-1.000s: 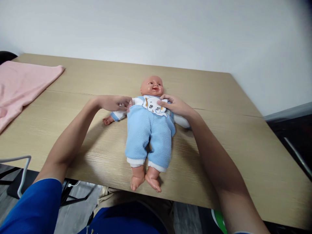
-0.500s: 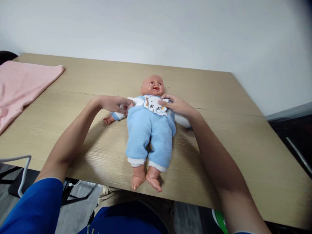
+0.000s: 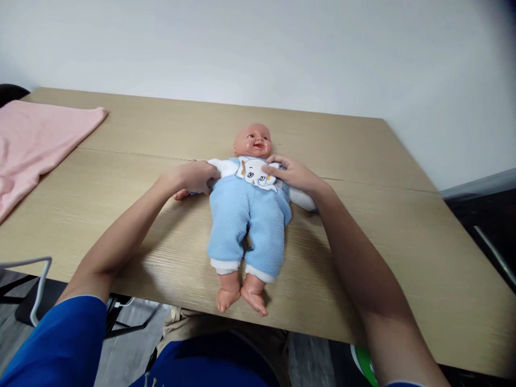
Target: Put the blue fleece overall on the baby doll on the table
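Note:
A baby doll (image 3: 248,215) lies face up on the table, its head away from me and its bare feet near the front edge. It wears light blue fleece overalls with a white cat-like face on the bib and white sleeves. My left hand (image 3: 196,176) is closed at the doll's side by the armpit, its fingertips partly hidden against sleeve and overalls. Over the other shoulder, my right hand (image 3: 296,173) grips the doll, thumb on the bib's edge and fingers near the neck.
A pink cloth (image 3: 40,140) lies on the left of the wooden table (image 3: 342,145). White wall stands behind. A white tube or cable (image 3: 44,279) curves at the lower left, and something green (image 3: 365,365) shows below the front edge. A dark object (image 3: 484,231) is at the right.
My left hand has turned and moved slightly down and inward at the doll's side, covering more of the doll's forearm. My right hand and the doll have hardly moved.

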Demonstrator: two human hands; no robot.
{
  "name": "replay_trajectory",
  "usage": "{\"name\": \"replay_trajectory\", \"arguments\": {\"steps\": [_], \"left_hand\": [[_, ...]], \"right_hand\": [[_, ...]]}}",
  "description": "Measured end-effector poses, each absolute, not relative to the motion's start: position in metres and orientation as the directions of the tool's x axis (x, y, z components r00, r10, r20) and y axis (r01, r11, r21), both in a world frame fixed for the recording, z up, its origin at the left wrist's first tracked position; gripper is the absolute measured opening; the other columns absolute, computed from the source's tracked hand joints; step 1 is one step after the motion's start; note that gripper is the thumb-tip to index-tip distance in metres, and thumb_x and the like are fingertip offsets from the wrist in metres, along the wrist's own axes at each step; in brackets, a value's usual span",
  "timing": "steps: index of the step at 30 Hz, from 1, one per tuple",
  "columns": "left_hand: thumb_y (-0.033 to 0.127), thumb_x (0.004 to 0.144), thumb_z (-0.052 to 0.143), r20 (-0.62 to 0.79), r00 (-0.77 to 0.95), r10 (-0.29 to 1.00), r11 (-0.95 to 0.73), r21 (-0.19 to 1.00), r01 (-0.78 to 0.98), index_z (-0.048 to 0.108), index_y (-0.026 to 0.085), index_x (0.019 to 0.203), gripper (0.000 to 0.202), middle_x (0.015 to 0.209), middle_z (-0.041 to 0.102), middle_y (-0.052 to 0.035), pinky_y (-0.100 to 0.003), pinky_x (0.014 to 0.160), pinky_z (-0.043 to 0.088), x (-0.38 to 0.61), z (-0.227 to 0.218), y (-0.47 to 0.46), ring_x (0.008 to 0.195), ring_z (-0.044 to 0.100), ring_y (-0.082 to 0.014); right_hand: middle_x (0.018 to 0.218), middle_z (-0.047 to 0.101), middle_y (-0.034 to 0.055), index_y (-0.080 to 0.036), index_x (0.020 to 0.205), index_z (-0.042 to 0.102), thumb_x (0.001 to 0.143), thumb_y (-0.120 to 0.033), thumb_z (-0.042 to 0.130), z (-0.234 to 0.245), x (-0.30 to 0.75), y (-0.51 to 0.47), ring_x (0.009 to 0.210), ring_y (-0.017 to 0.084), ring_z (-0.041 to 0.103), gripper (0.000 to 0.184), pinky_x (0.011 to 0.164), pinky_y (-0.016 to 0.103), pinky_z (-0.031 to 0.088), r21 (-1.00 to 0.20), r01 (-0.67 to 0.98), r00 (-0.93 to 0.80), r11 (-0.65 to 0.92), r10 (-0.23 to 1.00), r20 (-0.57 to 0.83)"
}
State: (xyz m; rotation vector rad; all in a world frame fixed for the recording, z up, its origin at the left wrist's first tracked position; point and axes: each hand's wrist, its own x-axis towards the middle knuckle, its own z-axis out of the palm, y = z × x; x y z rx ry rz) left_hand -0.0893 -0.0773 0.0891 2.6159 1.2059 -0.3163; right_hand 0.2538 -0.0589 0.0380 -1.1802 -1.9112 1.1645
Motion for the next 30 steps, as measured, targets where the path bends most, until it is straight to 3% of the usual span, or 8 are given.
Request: {"name": "replay_trajectory", "arguments": {"steps": [3, 6, 10, 16, 19, 22, 26, 30], "left_hand": [[0.016, 0.090, 0.072, -0.289, 0.516, 0.806, -0.527, 0.046, 0.849, 0.083, 0.026, 0.100, 0.018, 0.096, 0.083, -0.0066, -0.037, 0.072, 0.040, -0.084, 0.093, -0.085, 0.077, 0.067, -0.0249], [0.009, 0.091, 0.071, -0.259, 0.455, 0.852, -0.483, -0.051, 0.874, 0.087, 0.023, 0.115, 0.033, 0.111, 0.087, -0.0132, -0.038, 0.078, 0.046, -0.076, 0.095, -0.092, 0.094, 0.078, -0.0326], [0.002, 0.092, 0.066, -0.252, 0.433, 0.866, -0.461, -0.064, 0.885, 0.087, 0.020, 0.126, 0.044, 0.124, 0.087, -0.0175, -0.041, 0.088, 0.052, -0.068, 0.095, -0.097, 0.109, 0.082, -0.0379], [0.011, 0.100, 0.060, -0.235, 0.432, 0.871, -0.450, -0.025, 0.893, 0.076, 0.023, 0.136, 0.041, 0.123, 0.086, -0.0148, -0.040, 0.081, 0.052, -0.078, 0.097, -0.092, 0.105, 0.081, -0.0355], [0.017, 0.106, 0.057, -0.140, 0.357, 0.924, -0.356, 0.030, 0.934, 0.068, 0.019, 0.141, 0.037, 0.115, 0.084, -0.0158, -0.041, 0.080, 0.052, -0.084, 0.100, -0.092, 0.099, 0.079, -0.0354], [0.022, 0.112, 0.052, 0.055, 0.353, 0.934, -0.357, 0.130, 0.925, 0.065, 0.016, 0.139, 0.031, 0.113, 0.082, -0.0165, -0.043, 0.088, 0.055, -0.081, 0.103, -0.094, 0.102, 0.076, -0.0352], [0.029, 0.116, 0.053, 0.326, 0.445, 0.834, -0.529, 0.248, 0.811, 0.067, 0.017, 0.131, 0.023, 0.124, 0.078, -0.0176, -0.049, 0.111, 0.055, -0.053, 0.101, -0.097, 0.122, 0.071, -0.0363], [0.036, 0.116, 0.057, 0.381, 0.601, 0.703, -0.700, 0.223, 0.678, 0.069, 0.014, 0.133, 0.031, 0.141, 0.074, -0.0226, -0.055, 0.128, 0.047, -0.003, 0.085, -0.087, 0.141, 0.062, -0.0409]], "right_hand": [[0.105, 0.077, 0.0040, -0.028, 0.101, 0.075, 0.080, -0.098, 0.088, 0.036, 0.254, -0.058, 0.098, 0.027, 0.069, 0.074, 0.091, 0.041, 0.057, -0.899, 0.375, -0.423, 0.227, 0.905, 0.052], [0.104, 0.077, 0.0038, -0.028, 0.101, 0.075, 0.080, -0.097, 0.088, 0.035, 0.254, -0.057, 0.098, 0.027, 0.069, 0.074, 0.090, 0.040, 0.058, -0.901, 0.368, -0.422, 0.229, 0.905, 0.058], [0.103, 0.078, 0.0039, -0.028, 0.101, 0.076, 0.081, -0.096, 0.088, 0.033, 0.254, -0.056, 0.099, 0.028, 0.071, 0.072, 0.089, 0.040, 0.060, -0.897, 0.369, -0.420, 0.243, 0.905, 0.072], [0.100, 0.080, 0.0062, -0.028, 0.102, 0.076, 0.094, -0.095, 0.077, 0.029, 0.259, -0.057, 0.095, 0.027, 0.073, 0.067, 0.088, 0.041, 0.062, -0.869, 0.377, -0.299, 0.320, 0.930, 0.213], [0.095, 0.080, 0.0071, -0.028, 0.100, 0.075, 0.105, -0.089, 0.067, 0.028, 0.273, -0.066, 0.089, 0.026, 0.072, 0.062, 0.085, 0.041, 0.061, -0.783, 0.505, -0.107, 0.364, 0.926, 0.362], [0.097, 0.081, 0.0092, -0.028, 0.101, 0.075, 0.112, -0.078, 0.059, 0.022, 0.300, -0.089, 0.089, 0.028, 0.072, 0.054, 0.089, 0.045, 0.063, -0.697, 0.631, 0.028, 0.340, 0.889, 0.458], [0.121, 0.082, 0.0145, -0.029, 0.118, 0.077, 0.107, -0.074, 0.066, 0.004, 0.348, -0.134, 0.115, 0.038, 0.076, 0.047, 0.112, 0.061, 0.061, -0.593, 0.726, -0.015, 0.348, 0.870, 0.492], [0.143, 0.078, 0.0182, -0.031, 0.139, 0.075, 0.094, -0.081, 0.081, -0.020, 0.384, -0.169, 0.136, 0.045, 0.070, 0.067, 0.126, 0.068, 0.054, -0.596, 0.720, -0.139, 0.355, 0.916, 0.377]]}}
